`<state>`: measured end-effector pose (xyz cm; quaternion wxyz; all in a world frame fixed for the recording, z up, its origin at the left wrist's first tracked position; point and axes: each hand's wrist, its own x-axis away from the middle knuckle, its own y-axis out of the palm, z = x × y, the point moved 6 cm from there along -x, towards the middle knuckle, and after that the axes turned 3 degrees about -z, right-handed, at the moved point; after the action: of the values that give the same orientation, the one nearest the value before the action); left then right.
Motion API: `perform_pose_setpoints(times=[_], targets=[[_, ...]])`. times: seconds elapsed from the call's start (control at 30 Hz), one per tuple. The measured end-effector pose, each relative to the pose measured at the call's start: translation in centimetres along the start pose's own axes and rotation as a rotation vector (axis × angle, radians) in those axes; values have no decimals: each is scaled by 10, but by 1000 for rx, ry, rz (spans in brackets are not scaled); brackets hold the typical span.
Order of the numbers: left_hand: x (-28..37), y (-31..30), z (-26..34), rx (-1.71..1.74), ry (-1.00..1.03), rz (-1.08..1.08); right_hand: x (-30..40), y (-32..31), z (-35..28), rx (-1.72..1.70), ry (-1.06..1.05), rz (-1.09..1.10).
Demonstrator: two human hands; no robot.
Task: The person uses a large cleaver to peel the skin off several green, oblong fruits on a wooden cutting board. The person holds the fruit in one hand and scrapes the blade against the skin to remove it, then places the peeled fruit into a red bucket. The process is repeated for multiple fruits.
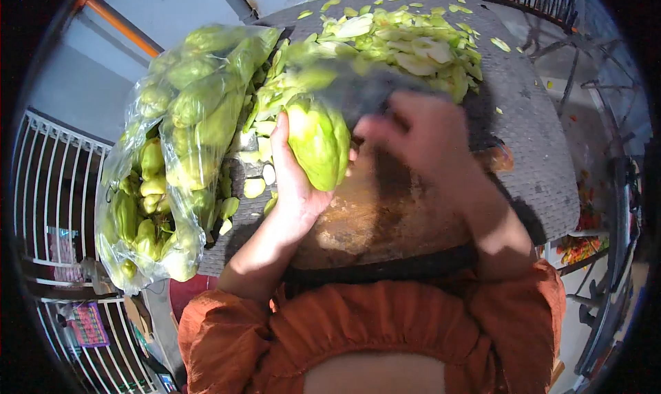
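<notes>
My left hand (299, 187) holds a pale green chayote (317, 141) upright, its fingers wrapped behind the fruit and thumb along the left side. My right hand (426, 131), blurred by motion, grips what looks like a cleaver. Its broad dark grey blade (366, 87) is smeared too, just beyond the chayote, and I cannot tell whether it touches. Beneath both hands lies a worn wooden chopping board (392, 218). Behind the blade rises a heap of chayote slices (413, 48), partly hidden by it.
A clear plastic bag (201, 84) full of whole chayotes lies along the left side, with its opening facing me. Loose slices (254, 187) are scattered on the grey textured tabletop (532, 187). White metal bars (57, 187) stand at far left, and a dark railing (516, 1) beyond the table.
</notes>
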<state>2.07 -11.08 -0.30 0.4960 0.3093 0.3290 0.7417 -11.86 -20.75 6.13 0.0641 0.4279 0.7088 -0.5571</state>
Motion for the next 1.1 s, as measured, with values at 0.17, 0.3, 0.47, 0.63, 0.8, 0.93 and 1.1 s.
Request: perform_pose_setpoints(times=[0.17,0.3,0.47,0.63,0.8,0.93,1.1], targets=[[0,7,7,10,-34,-199,-6,-20,11,-154,141,20],[-1,-4,3,-59,82,24,18,-14,-49,-157,-182,-119],[1,3,9,82,-63,-82,31,-1,-73,-236,-329,-112],[-6,-14,9,10,22,-100,32,2,-75,-227,-313,-221],[-12,-24,13,-37,50,-96,33,5,-75,-246,-329,-208],[5,2,12,8,60,-46,28,4,-67,-137,-313,-155],[6,-2,19,-54,123,-60,4,-6,-19,-30,-45,-39]])
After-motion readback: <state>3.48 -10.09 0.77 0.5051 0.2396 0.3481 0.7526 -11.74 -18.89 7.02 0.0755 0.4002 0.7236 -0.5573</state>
